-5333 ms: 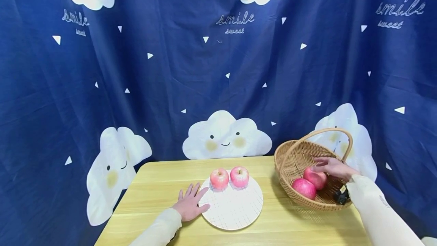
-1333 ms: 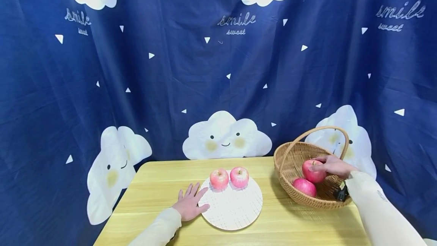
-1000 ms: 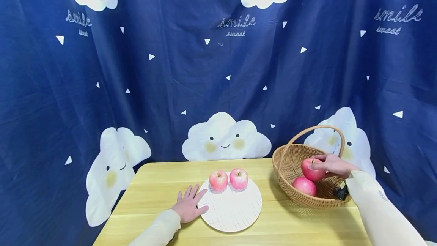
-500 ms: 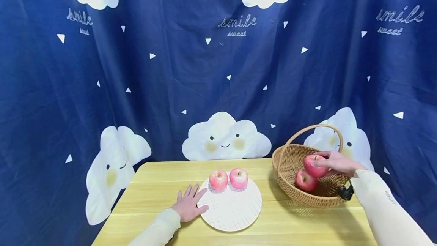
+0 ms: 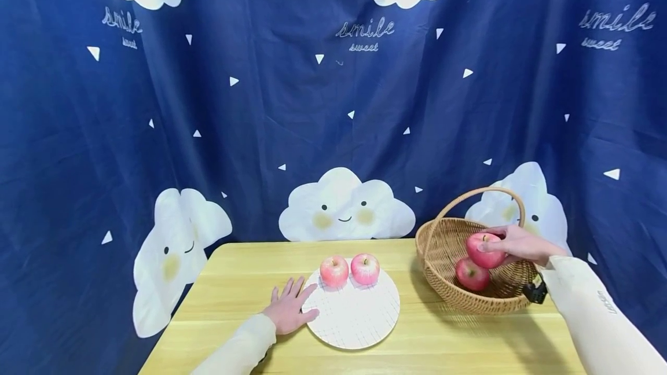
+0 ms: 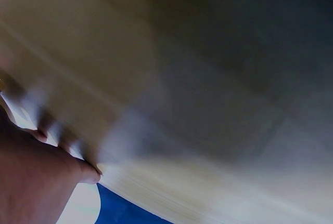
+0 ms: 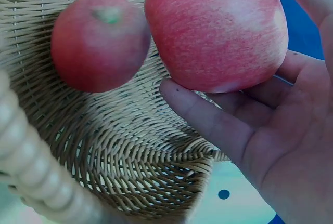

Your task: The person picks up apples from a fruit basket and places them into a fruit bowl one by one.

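My right hand (image 5: 521,245) grips a red apple (image 5: 485,250) by its sides, just over the inside of the wicker basket (image 5: 482,305). A second red apple (image 5: 472,275) lies in the basket, partly covered by the held one; the right wrist view shows this lower apple (image 7: 99,44) resting on the weave. Fingers spread, my left hand (image 5: 288,309) rests at the left rim of the round white plate (image 5: 354,320), thumb over its edge. Two pink apples, one on the left (image 5: 334,271) and one on the right (image 5: 365,269), sit side by side at the plate's far edge.
An arched handle (image 5: 482,191) rises over the basket, close to my right wrist. The pale wooden table (image 5: 239,265) ends at a dark blue curtain (image 5: 250,149) printed with clouds. Between plate and basket runs a strip of bare wood.
My right hand has taken hold of an apple in the basket and raised it slightly. The apple below has rolled a little to the right. The left hand stays at the plate.
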Available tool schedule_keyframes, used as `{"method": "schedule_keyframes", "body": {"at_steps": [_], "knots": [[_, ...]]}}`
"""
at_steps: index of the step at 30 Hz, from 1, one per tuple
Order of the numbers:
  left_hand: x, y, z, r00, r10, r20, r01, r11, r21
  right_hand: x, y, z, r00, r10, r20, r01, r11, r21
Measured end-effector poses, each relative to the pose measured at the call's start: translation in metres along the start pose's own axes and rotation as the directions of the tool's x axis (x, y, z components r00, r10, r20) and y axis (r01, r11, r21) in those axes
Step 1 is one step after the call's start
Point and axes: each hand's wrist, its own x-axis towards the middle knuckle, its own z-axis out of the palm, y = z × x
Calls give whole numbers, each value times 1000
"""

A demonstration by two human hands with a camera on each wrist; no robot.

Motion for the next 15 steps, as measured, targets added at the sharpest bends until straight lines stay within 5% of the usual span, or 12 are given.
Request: {"method": "schedule_keyframes", "body": {"at_steps": [15], "knots": [[-1, 2, -2, 1000, 1, -5, -1, 1000, 1, -6, -13, -2, 999, -37, -30, 32, 990, -140]]}}
